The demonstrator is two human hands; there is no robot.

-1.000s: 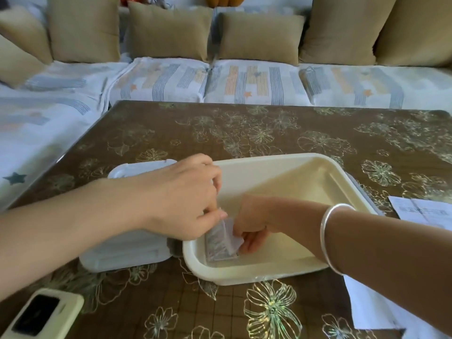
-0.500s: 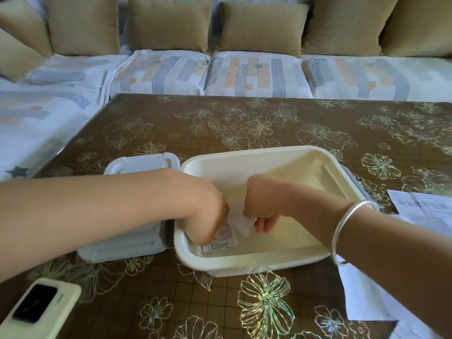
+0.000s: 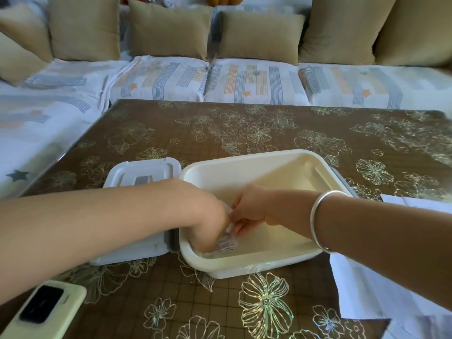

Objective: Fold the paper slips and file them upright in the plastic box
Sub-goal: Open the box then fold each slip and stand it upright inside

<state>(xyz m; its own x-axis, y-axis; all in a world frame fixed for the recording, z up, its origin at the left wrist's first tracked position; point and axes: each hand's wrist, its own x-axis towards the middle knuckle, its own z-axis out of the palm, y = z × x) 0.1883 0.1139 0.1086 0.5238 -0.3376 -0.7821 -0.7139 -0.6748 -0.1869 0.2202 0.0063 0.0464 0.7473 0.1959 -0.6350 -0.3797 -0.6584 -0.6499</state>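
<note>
1. Paper slips [image 3: 362, 289] not yet folded, as I read them: white sheets at the near right edge of the desk [image 3: 171, 302], partly under the right forearm. Nobody is handling them. A phone [image 3: 41, 311] lies at the near left corner, where it lay a second ago.
2. Plastic box [image 3: 244, 267], near-left corner: one folded slip [image 3: 226, 245] with its printed face showing, low against the near wall. The hands cover most of it, so I cannot tell whether it stands upright or leans.
3. Left hand [image 3: 208, 226]: a second ago it was above the rim, with the thumb pinching the slip's top. Now it is sunk into the corner, fingertips hidden beneath it. I cannot tell whether its grip pinches the slip or only presses it.
4. Right hand [image 3: 249, 211]: it has closed in and now touches the left hand. Its grip is narrow, with the fingers [image 3: 241, 228] pinched on the slip's white upper edge. There is a silver bangle [image 3: 320, 221] on the wrist.
5. Reading: the work has gone from lowering the slip to seating it in the corner. Letting go looks like the next step. This is the only slip showing in the box, so nothing props it, and it may flop once it is freed.
6. Lid [image 3: 144, 172]: it sits just beside the box's left wall and has not moved.
7. Beyond the desk is a sofa [image 3: 244, 79] with tan cushions [image 3: 259, 35].
</note>
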